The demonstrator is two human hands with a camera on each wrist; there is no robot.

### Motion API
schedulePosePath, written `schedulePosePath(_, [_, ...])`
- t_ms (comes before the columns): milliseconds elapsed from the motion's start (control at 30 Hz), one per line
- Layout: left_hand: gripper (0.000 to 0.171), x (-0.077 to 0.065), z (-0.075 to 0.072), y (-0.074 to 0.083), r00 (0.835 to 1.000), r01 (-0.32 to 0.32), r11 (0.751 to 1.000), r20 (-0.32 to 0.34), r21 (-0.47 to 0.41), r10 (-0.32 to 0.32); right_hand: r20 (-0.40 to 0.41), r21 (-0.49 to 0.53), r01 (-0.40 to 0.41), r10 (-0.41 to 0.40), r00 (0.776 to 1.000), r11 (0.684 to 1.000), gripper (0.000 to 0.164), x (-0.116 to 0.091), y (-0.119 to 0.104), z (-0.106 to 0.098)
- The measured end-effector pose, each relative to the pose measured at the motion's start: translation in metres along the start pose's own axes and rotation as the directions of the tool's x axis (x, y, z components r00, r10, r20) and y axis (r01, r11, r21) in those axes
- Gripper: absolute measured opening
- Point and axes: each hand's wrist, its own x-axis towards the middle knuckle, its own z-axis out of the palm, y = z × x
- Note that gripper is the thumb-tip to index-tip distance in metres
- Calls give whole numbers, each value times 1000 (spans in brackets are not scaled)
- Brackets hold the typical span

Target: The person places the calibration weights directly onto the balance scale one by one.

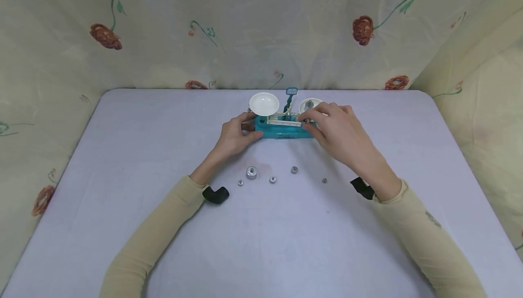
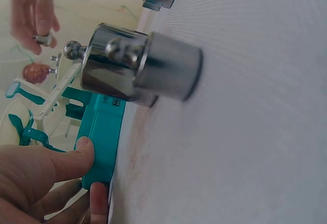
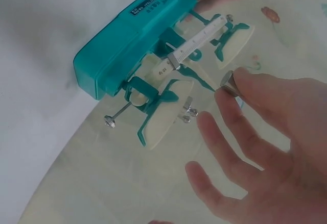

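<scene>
The left hand [image 1: 234, 136] grips its end of the teal balance [image 1: 282, 130], thumb on the front face and fingers round the end. The right hand [image 1: 339, 132] pinches a small metal weight [image 3: 231, 83] between thumb and forefinger, the other fingers spread loosely; from the head view this weight is partly covered by the fingertips. The balance stands on the surface [image 1: 282, 243], between the hands. Its dark label [image 3: 145, 3] carries pale print, too small to read, and the marks along the beam [image 3: 196, 45] are likewise hard to make out. Just beyond the left hand's fingers is the white left pan [image 1: 264, 104]; just beyond the right hand's fingertips, the right pan [image 1: 303, 106], partly hidden, bears knobbed metal weights whose number cannot be told. Nearer the person than both hands lie five loose weights, the largest [image 1: 251, 172] toward the left hand and a tiny one [image 1: 324, 181] toward the right. The left wrist view shows loose weights blurred and overlapping. Black pieces sit at both wrists; both sleeves are cut off by the frame. Grey print on the right sleeve [image 1: 425, 239] is unreadable. Behind everything hangs flowered cloth [image 1: 282, 39].
</scene>
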Motion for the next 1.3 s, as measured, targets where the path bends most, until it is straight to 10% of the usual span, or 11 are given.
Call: schedulePosePath(1300, [60,0,2,-1,1000,12,1000,-2,-3,-12,-54,14,-145,146,988,989,25,12,18,1])
